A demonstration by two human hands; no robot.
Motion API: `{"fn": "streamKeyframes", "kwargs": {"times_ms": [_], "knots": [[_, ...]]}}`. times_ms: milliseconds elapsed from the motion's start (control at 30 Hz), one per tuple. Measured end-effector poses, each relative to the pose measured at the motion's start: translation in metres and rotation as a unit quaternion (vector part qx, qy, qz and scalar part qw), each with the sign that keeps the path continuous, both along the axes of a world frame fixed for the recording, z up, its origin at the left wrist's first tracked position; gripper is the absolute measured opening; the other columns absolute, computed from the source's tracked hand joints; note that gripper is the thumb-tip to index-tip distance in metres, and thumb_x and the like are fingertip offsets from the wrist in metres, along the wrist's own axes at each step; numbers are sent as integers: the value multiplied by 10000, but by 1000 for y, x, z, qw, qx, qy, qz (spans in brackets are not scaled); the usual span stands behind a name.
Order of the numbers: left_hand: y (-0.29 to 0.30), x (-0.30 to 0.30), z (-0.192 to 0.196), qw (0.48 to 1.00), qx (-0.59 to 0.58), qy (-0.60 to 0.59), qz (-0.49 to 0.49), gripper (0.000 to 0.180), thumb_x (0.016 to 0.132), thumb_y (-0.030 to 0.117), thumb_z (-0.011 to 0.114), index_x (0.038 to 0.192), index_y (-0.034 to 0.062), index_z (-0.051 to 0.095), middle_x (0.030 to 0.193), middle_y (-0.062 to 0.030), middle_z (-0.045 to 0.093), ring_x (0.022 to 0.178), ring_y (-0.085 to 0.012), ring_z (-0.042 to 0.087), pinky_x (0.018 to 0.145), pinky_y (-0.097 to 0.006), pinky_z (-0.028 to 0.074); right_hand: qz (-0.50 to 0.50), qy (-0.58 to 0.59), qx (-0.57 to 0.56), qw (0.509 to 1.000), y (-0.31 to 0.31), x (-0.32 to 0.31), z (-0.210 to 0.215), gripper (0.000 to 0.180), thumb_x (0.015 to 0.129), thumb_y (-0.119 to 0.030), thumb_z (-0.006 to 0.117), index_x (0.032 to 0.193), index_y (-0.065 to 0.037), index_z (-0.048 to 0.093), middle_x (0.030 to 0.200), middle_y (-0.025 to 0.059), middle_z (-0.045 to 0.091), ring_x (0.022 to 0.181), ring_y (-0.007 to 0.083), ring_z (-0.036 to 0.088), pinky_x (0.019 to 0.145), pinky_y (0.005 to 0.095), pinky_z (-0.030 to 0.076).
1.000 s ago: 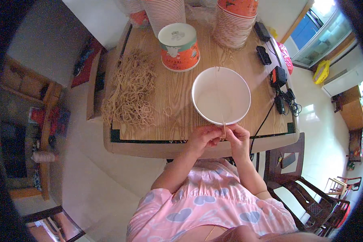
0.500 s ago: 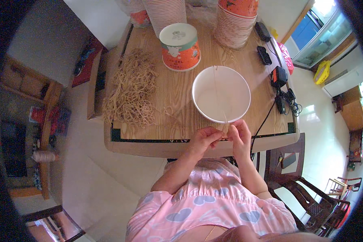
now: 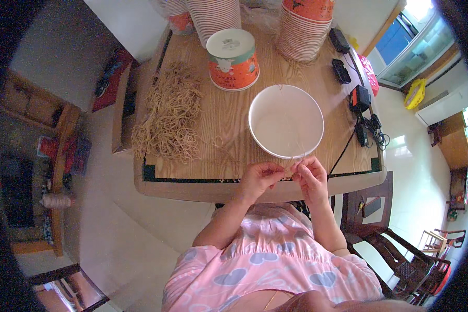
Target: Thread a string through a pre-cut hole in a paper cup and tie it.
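Note:
A white paper bucket point(image 3: 269, 124) stands upright, mouth up, near the front of the wooden table. A thin tan string point(image 3: 291, 160) shows at its near rim; a bit of it also shows at the far rim. My left hand point(image 3: 264, 181) is closed in a pinch just in front of the bucket, and my right hand point(image 3: 311, 177) pinches beside it. The string runs between the fingertips of both hands; its exact path there is too fine to follow. To the left lies a loose pile of tan strings point(image 3: 169, 117).
Behind the bucket an orange and green printed bucket point(image 3: 234, 72) stands upside down. Tall stacks of nested buckets point(image 3: 213, 21) point(image 3: 303, 36) rise at the back. Black adapters with cables point(image 3: 361, 99) line the right edge. A dark wooden chair point(image 3: 366, 186) stands at the right.
The string, stretched straight across the bucket mouth before, now looks slack and lies further right near the rim. My right fingers have shifted and spread slightly; my left hand has barely moved.

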State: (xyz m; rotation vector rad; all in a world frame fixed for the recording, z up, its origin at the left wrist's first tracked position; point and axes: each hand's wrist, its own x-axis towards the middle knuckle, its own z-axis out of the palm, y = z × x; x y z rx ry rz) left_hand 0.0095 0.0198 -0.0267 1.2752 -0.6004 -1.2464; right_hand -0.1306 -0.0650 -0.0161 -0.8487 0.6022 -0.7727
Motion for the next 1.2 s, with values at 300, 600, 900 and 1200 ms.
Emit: {"fn": "streamKeyframes", "kwargs": {"times_ms": [300,600,900,1200], "knots": [[-5,-6,0,988,-32,-149,33,100,798,64,640,884,13,646,736,-28,628,631,-86,566,579,-241,468,34,8,29,999,3,2,-6,93,858,-108,582,877,-55,507,788,20,569,672,88,521,584,207,400],[-9,-7,5,949,-87,-282,111,74,740,-10,642,810,-14,617,734,-74,620,646,-106,581,581,-242,461,50,22,-6,998,-6,1,-4,99,855,-122,591,880,-59,519,762,16,568,648,82,518,543,196,392],[-7,-2,0,939,-97,-304,127,79,733,-3,650,806,-13,621,737,-88,626,638,-117,585,577,-249,466,51,61,-50,996,-5,-2,-5,73,846,-74,591,870,-43,529,782,14,579,662,70,524,570,191,404],[-5,-4,-1,953,-73,-286,68,111,739,-4,641,850,-8,633,771,-108,632,675,-144,612,596,-263,485,20,177,-184,967,7,8,-7,114,787,18,637,888,6,583,806,6,591,723,70,558,648,210,458]]}}
